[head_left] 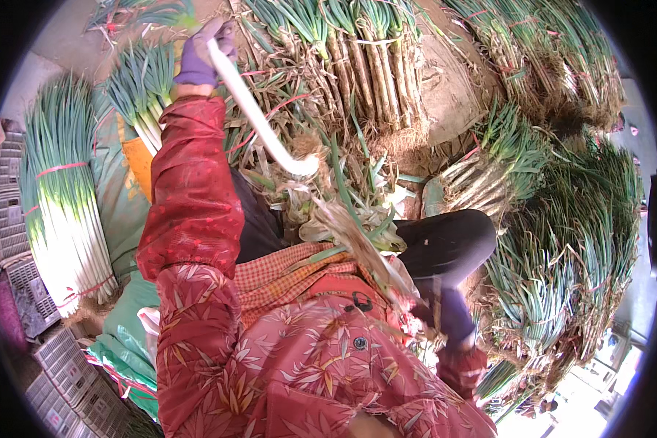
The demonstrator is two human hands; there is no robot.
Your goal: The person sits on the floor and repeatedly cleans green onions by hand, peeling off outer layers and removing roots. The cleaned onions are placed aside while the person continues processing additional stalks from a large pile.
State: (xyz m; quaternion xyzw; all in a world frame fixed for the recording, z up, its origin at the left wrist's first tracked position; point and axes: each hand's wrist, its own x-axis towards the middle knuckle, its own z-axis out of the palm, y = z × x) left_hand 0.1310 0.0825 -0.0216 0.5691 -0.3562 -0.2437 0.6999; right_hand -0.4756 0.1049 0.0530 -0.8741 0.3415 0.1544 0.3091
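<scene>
My left hand [206,55], in a purple glove, is raised at the top with its fingers closed round a peeled white scallion [255,117] with its root end pointing down. My gloved right hand [452,314] is low at the right, closed on dry, pale-brown peeled layers [365,248], which trail up leftward and are blurred. Loose peelings and green leaf scraps [376,219] lie between my dark-trousered legs, over a checked cloth [263,292].
Unpeeled bundles [365,73] stand ahead, with more [562,277] piled to the right. A clean, tied bundle [69,197] lies at the left, beside green sacks [128,343]. Plastic crates [66,365] line the far left. A smaller clean bundle [135,87] lies near my left arm.
</scene>
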